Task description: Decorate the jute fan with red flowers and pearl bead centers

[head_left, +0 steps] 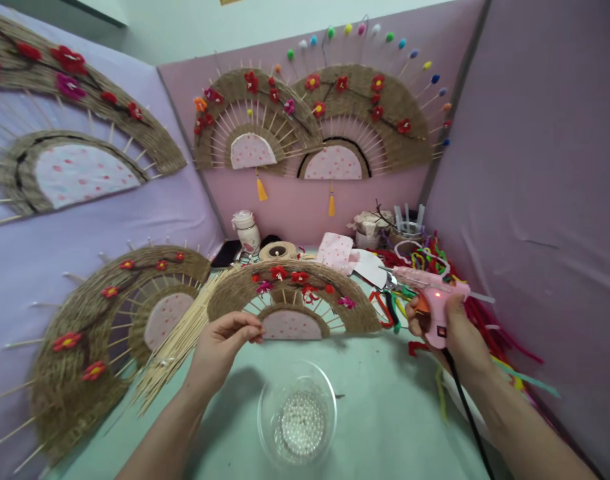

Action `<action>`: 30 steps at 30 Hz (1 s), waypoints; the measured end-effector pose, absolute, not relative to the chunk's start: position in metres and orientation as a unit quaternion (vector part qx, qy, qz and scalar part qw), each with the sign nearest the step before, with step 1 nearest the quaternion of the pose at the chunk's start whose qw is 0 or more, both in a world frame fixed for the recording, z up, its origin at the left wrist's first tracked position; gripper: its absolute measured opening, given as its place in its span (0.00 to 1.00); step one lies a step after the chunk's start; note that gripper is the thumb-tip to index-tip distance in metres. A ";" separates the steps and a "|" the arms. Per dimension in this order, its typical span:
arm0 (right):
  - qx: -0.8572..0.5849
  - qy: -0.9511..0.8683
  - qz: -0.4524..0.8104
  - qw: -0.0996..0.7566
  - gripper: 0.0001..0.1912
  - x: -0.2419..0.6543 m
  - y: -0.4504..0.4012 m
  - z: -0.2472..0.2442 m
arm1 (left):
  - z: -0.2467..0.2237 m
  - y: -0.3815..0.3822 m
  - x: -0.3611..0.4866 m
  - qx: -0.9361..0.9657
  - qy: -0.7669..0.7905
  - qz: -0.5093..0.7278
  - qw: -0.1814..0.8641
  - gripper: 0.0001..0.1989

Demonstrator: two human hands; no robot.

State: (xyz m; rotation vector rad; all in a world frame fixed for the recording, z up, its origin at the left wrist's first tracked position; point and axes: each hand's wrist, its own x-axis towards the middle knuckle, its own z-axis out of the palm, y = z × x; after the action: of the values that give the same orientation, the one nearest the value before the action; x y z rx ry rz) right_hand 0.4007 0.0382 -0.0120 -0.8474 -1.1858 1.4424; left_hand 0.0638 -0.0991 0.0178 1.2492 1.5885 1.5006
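My right hand (457,333) grips a pink hot glue gun (437,297) by its handle. A glue stick juts from its back, a red light glows on its side, and a black cord hangs down. My left hand (229,340) is closed in a pinch near the lower left of a twine-wrapped fan (292,287) with red and magenta flowers; whatever the fingertips hold is too small to make out. Below, between my hands, a clear round bowl (272,413) holds white pearl beads (305,423).
A bundle of thin sticks (179,343) and another fan (79,333) lie at left. Pliers (385,310), a tape roll (278,251), a white bottle (246,231) and colourful pipe cleaners (489,327) stand or lie farther back and right. Finished-looking fans (409,113) hang on the panels.
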 end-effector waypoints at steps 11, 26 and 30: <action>-0.344 -0.329 0.648 0.595 0.30 0.369 0.029 -0.029 | -0.031 -0.126 0.071 0.192 0.574 0.632 0.483 0.10; -0.389 -0.162 0.689 0.589 0.24 0.350 0.017 -0.023 | -0.039 -0.107 0.062 0.042 0.464 0.747 0.474 0.11; -0.379 -0.174 0.688 0.594 0.23 0.347 0.015 -0.029 | -0.038 -0.099 0.050 0.019 0.447 0.751 0.485 0.11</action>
State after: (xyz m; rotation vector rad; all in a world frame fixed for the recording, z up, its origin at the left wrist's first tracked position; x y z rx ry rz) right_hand 0.3470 0.0149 -0.0286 -0.8819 -0.4048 1.5991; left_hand 0.0504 -0.0992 -0.0380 0.0467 1.0891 1.8282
